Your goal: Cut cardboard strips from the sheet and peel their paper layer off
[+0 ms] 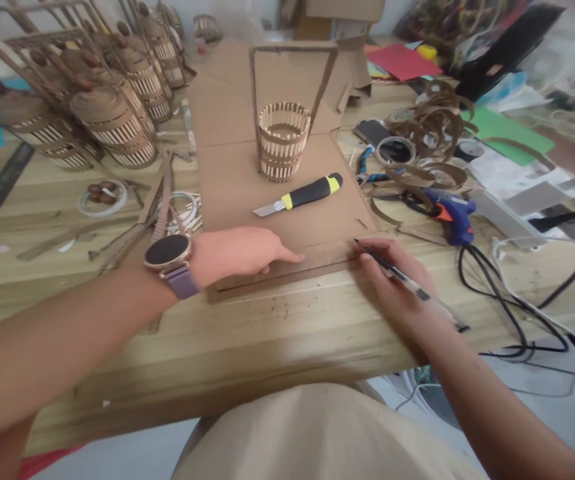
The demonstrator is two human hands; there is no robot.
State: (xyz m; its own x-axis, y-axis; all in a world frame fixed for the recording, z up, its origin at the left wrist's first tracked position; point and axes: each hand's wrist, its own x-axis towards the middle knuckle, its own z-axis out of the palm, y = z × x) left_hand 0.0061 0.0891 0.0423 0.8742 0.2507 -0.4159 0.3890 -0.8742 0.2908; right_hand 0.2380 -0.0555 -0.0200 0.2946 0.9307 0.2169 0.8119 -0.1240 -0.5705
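Observation:
A pen [401,276] is pinched in my right hand [397,267], its dark tip close to the right front part of a brown cardboard sheet [232,200]. My left hand [247,250] rests over the sheet's front edge with the index finger stretched out on the cardboard. The other fingers of that hand are partly hidden, and nothing shows in it. Beyond the hands a black and yellow utility knife [312,192] lies on the sheet, blade out to the left. Farther back stands a small stick basket [284,143] with a tall square handle.
Several lidded stick lanterns [117,127] crowd the back left. Paper strips [165,193] and a tape ring holding brown beads [102,197] lie at left. A blue glue gun [460,217], cables [497,300], pliers [365,167] and curled brown strips [437,127] fill the right side.

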